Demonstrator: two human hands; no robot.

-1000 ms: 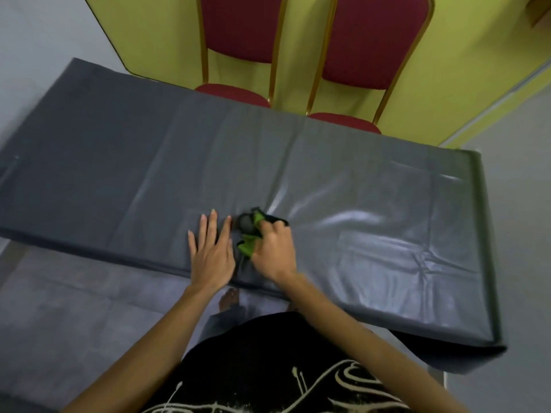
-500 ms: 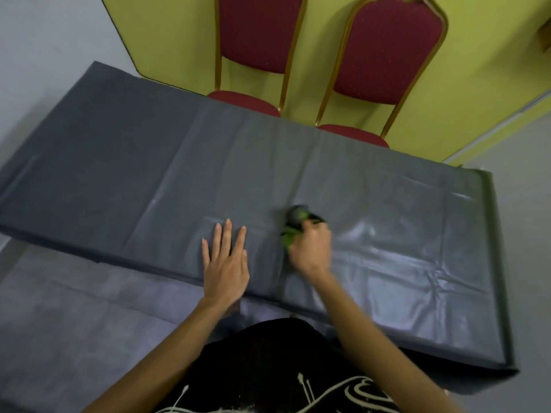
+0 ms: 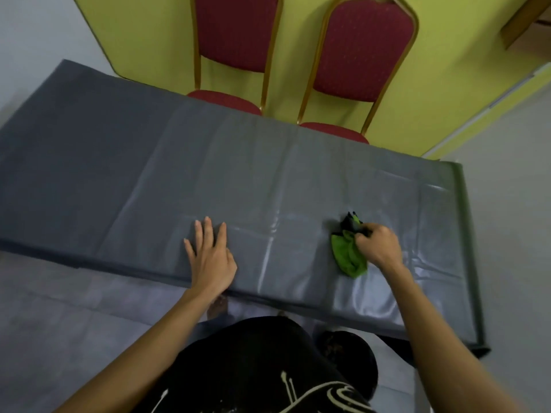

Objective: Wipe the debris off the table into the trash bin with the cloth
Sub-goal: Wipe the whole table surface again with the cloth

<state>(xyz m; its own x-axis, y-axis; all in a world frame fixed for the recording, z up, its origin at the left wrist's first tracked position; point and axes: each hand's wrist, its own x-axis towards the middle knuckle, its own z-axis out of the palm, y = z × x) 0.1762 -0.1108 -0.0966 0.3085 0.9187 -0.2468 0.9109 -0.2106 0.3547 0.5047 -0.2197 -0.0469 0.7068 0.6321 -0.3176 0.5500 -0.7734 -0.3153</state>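
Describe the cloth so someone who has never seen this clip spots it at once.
Find the long table draped in dark grey sheeting. Near its right end, the right hand grips a bunched cloth. It is bright green and black, the only vivid thing on the cover; the left hand lies flat, holding nothing.

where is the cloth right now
In the head view the cloth sits on the right part of the table near the front edge, gripped by the right hand, well right of the flat left hand.
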